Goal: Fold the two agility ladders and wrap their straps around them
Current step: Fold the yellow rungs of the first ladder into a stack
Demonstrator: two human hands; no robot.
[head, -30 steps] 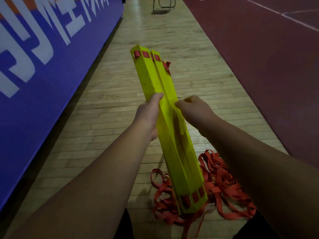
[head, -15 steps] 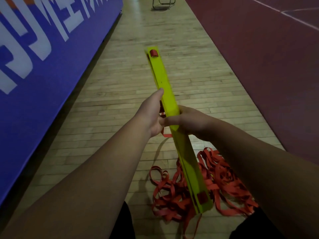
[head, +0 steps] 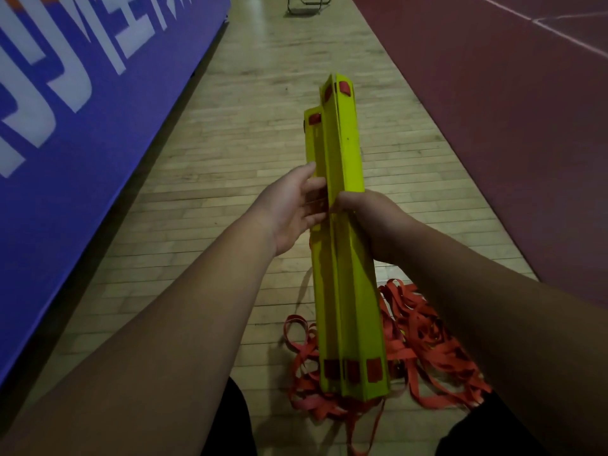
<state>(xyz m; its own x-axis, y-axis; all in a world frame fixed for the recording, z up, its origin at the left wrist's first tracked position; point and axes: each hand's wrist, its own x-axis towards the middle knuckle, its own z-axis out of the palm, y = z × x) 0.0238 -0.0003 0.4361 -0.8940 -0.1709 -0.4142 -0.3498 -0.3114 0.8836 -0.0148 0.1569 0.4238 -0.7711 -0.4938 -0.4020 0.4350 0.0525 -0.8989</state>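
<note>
Head view: one blue banner (head: 82, 126) upper left, one maroon mat (head: 493, 126) right. One yellow rung bundle (head: 342, 274) mid-frame hides part of one red strap heap (head: 431, 343) on the floor (head: 214, 179). Left hand (head: 289, 209) and right hand (head: 371, 212), each grip wrapped round its middle.

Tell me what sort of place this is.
Most likely an indoor sports hall: a wood-strip floor, a dark red court surface with a white line, and yellow ladder rungs being gathered.
</note>
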